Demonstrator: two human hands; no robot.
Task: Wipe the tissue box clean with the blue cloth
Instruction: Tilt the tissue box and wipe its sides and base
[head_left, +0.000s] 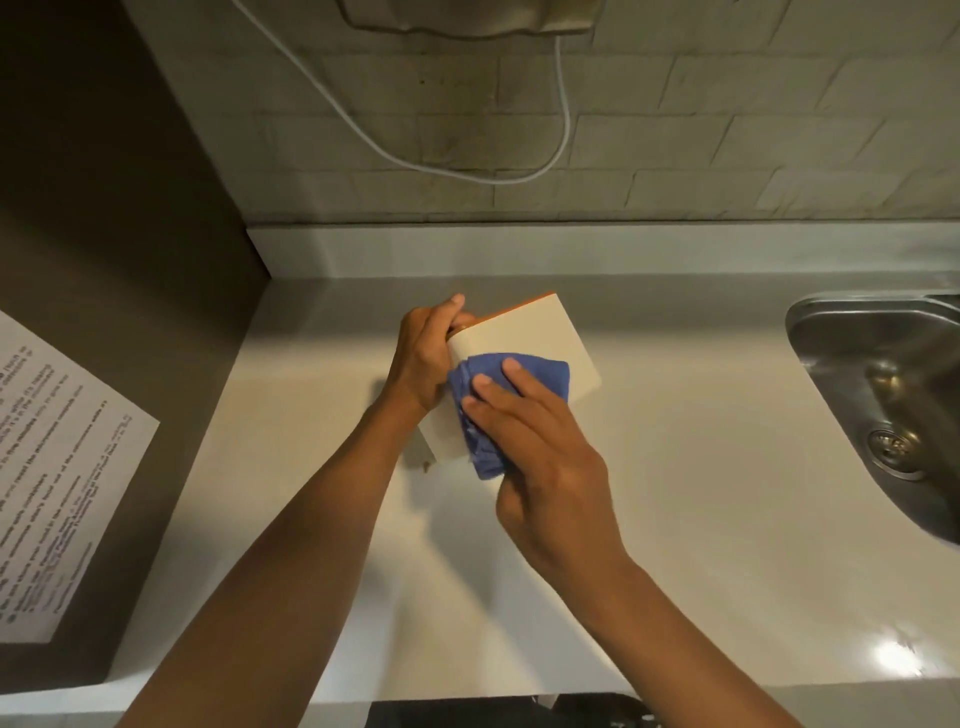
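**Tissue box gets its wipe-down, mid-job**

My left hand (423, 358) grips the tissue box (524, 358) by its far edge, tilting it above the pale surface (675, 493). My right hand (530, 431), fingers flat, presses the bunched blue cloth (480, 410) against its cream face. I judge the other sides remain. The steel sink (883, 374) at right looks empty.

A pale countertop (675, 467) fills the middle, with a bright glare spot near its right front edge. Beyond it rises a grey brick-pattern tiled wall (727, 130), where a white cable (457, 169) hangs in a loop. A steel sink (883, 374) sits at the right. On the left, a dark brown panel (104, 208) carries a printed paper notice (57, 467).
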